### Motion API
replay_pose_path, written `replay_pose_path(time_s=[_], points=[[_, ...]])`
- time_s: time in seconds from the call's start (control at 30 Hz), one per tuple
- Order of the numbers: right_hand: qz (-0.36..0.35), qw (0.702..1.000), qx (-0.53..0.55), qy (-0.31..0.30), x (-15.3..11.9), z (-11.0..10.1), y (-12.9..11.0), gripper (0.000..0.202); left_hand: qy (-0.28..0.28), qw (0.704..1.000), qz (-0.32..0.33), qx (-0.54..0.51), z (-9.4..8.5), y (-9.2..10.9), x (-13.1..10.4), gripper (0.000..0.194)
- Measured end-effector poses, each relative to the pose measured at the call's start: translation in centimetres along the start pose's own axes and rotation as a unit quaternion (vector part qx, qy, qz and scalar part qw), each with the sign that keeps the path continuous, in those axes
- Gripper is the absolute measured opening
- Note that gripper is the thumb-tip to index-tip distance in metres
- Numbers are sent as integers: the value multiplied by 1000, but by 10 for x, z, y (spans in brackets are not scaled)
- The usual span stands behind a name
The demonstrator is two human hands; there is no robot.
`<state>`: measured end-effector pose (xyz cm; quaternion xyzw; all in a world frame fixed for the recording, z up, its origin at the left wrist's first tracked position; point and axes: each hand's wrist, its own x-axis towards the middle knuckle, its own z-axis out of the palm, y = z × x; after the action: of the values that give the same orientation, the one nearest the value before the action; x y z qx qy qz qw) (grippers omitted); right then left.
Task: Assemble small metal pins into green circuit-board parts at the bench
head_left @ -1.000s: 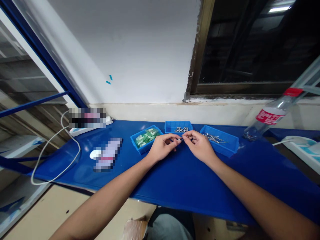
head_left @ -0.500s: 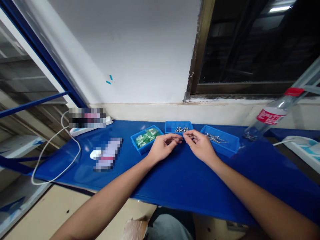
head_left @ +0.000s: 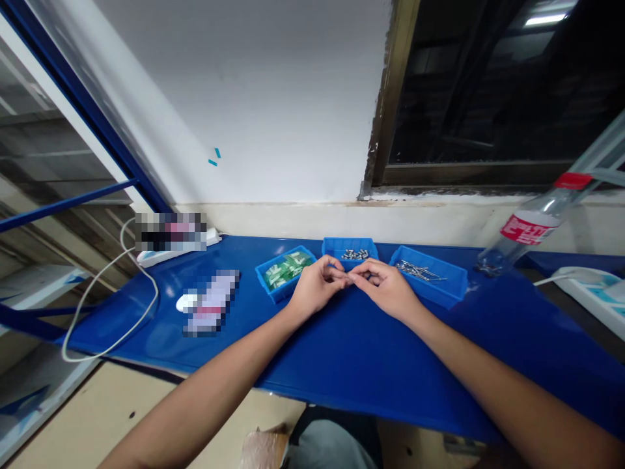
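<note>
Fingertips of left hand and right hand together over blue table, pinched; cannot tell what they hold, fingers hide it. Just beyond: middle bin, short metal parts inside. Left bin near left hand, green packets inside. Right bin just beside right hand, thin metal rods inside. Farther right: clear bottle, red cap. Well left: pixelated item beside white round object.

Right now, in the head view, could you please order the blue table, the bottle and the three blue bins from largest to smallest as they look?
1. Blue table
2. Bottle
3. Right bin and left bin: too alike to rank
4. Middle bin, as far as it shows
</note>
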<state>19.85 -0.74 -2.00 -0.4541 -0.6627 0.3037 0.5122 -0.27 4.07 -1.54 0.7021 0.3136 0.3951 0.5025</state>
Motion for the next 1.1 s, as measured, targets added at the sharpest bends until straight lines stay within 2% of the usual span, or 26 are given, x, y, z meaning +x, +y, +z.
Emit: replay_pose_path(time_s=[0.17,0.27,0.4,0.5,0.7,0.8,0.87,0.93,1.0,1.1], points=[[5,999,-25,28,1,1,8,27,31,999,33,-1,-1,2,0,30],[4,999,-34,21,0,3,9,24,36,998,51,1,-1,4,0,34],[-2,998,-59,3,-1,5,9,20,43,997,60,0,2,7,-1,51],[-15,997,-78,-22,-1,3,8,20,28,998,63,-5,3,10,-1,57],[-43,990,-134,-26,0,-2,5,22,5,995,88,38,3,13,-1,58],[-36,990,-133,6,-1,-1,5,24,12,992,108,70,3,13,-2,56],[-18,993,-108,41,-1,-1,4,28,20,983,123,135,3,12,-3,47],[0,994,-84,63,-1,-2,4,33,3,967,146,211,2,10,-3,35],[13,995,-73,69,-1,-3,3,37,-40,948,173,264,1,7,-3,29],[34,996,-37,70,1,-4,4,39,-101,924,194,313,2,2,-3,32]])
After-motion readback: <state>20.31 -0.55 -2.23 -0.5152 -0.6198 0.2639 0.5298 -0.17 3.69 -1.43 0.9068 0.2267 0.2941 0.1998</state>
